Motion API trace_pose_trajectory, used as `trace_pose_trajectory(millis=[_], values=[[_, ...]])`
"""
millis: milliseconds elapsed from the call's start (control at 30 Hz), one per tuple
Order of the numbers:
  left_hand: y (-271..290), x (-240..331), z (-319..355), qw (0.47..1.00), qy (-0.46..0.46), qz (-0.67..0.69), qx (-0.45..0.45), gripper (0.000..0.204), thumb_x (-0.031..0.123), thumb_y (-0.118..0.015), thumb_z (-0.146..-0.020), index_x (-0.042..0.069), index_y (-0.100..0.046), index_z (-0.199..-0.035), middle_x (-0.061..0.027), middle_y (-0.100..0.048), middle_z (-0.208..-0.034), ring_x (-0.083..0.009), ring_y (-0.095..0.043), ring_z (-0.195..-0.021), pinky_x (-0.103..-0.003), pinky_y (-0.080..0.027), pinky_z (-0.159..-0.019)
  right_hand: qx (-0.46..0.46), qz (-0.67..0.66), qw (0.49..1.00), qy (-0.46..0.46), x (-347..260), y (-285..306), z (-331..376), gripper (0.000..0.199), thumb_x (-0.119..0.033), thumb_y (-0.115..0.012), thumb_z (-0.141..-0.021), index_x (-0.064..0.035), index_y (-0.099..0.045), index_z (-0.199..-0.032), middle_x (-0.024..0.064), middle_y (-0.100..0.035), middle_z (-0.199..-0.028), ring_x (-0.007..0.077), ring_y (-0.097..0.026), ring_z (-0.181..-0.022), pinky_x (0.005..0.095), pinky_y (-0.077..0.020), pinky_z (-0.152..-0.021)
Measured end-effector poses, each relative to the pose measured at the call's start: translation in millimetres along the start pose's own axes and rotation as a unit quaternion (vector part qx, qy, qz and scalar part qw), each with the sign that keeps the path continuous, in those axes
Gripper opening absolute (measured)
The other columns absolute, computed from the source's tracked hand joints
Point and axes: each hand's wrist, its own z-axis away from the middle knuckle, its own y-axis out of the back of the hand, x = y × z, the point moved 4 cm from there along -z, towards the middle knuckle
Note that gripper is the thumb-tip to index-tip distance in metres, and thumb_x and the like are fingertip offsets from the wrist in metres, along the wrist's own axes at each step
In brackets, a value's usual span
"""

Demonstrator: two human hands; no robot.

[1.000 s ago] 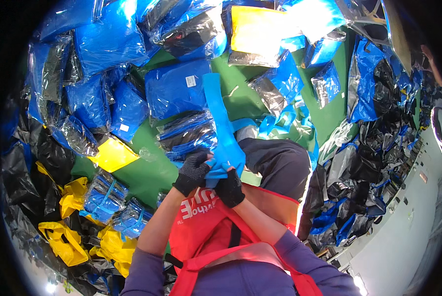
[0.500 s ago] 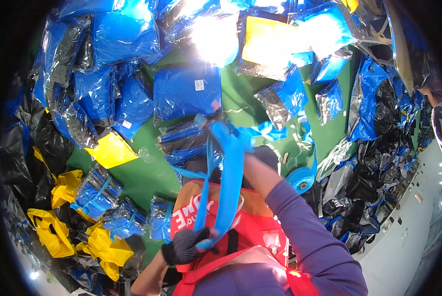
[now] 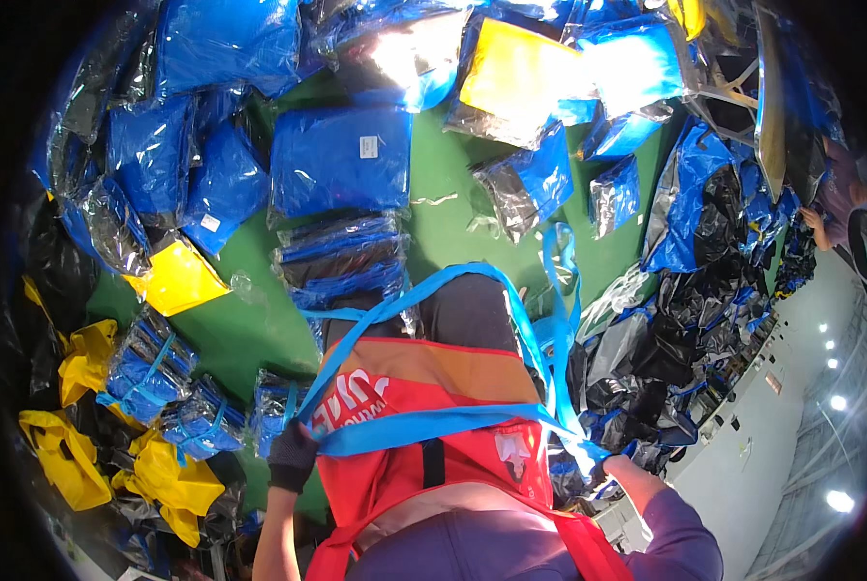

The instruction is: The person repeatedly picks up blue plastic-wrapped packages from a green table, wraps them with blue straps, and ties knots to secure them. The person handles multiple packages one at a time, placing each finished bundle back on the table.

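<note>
Strap [image 3: 433, 423], blue, clamped in left hand [image 3: 292, 455] and right hand [image 3: 600, 472], held wide apart

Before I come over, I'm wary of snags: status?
Left hand gripping blue strap. Right hand gripping it too. Strap spans red apron. Possible snag: loose loop over dark trousers.

The strap [image 3: 433, 424] is light blue, the apron [image 3: 380, 474] red, the floor [image 3: 438, 232] green.

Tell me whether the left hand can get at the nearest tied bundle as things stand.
Probably yes: the bundle appears just past the left hand, with nothing seen between them; but that hand grips the blue strap, so it may need to let go first.
</note>
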Motion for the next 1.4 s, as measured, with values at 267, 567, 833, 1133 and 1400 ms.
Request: trace_pose_trajectory(millis=[267,567,833,1133,1400], values=[[8,-10,-17,0.997,0.032,-0.044,0.059,0.031,0.033,-0.061,-0.077,0.006,-0.054,-0.091,-0.0165,-0.058,-0.067,-0.0353,-0.058,-0.067,-0.044,-0.044,-0.059,0.048,-0.595,0.740,0.310,-326,235,-30,0.035,-0.034,-0.046,-0.090,-0.0034,-0.054,-0.105,0.0101,-0.061,-0.081,0.0205,-0.060,-0.065,0.0328,-0.0457,-0.058],[3,-35,-75,0.995,0.041,0.040,0.087,0.027,0.019,-0.058,-0.070,0.005,-0.055,-0.093,-0.0210,-0.057,-0.082,-0.0386,-0.056,-0.079,-0.047,-0.044,-0.069,0.103,-0.256,0.713,0.645,-575,262,-11,0.026,-0.020,-0.059,-0.083,-0.0033,-0.057,-0.103,0.0044,-0.058,-0.098,0.0159,-0.055,-0.085,0.0289,-0.0451,-0.072],[-3,98,-152,0.934,-0.271,-0.057,0.224,0.034,0.020,-0.061,-0.069,0.005,-0.055,-0.098,-0.0159,-0.055,-0.097,-0.0354,-0.051,-0.094,-0.044,-0.040,-0.081,0.272,-0.793,0.531,0.119,-418,292,-169,0.047,-0.040,-0.053,-0.084,0.0038,-0.052,-0.101,0.0139,-0.061,-0.088,0.0250,-0.059,-0.075,0.0361,-0.0467,-0.066],[-5,146,-169,0.822,-0.425,-0.244,0.288,0.037,0.020,-0.065,-0.061,0.007,-0.059,-0.095,-0.0154,-0.058,-0.099,-0.0360,-0.051,-0.098,-0.048,-0.038,-0.088,0.228,-0.669,0.643,0.295,-458,194,-56,0.024,-0.020,-0.046,-0.090,-0.0069,-0.049,-0.111,0.0082,-0.057,-0.098,0.0201,-0.056,-0.085,0.0353,-0.0470,-0.076],[-14,87,-162,0.965,-0.001,0.187,-0.182,0.026,0.022,-0.055,-0.078,0.002,-0.056,-0.095,-0.0136,-0.059,-0.087,-0.0236,-0.056,-0.074,-0.036,-0.046,-0.067,0.164,-0.610,0.586,0.507,-464,210,13,0.045,-0.030,-0.057,-0.086,-0.0041,-0.047,-0.121,0.0091,-0.058,-0.105,0.0162,-0.057,-0.082,0.0267,-0.0459,-0.071]])
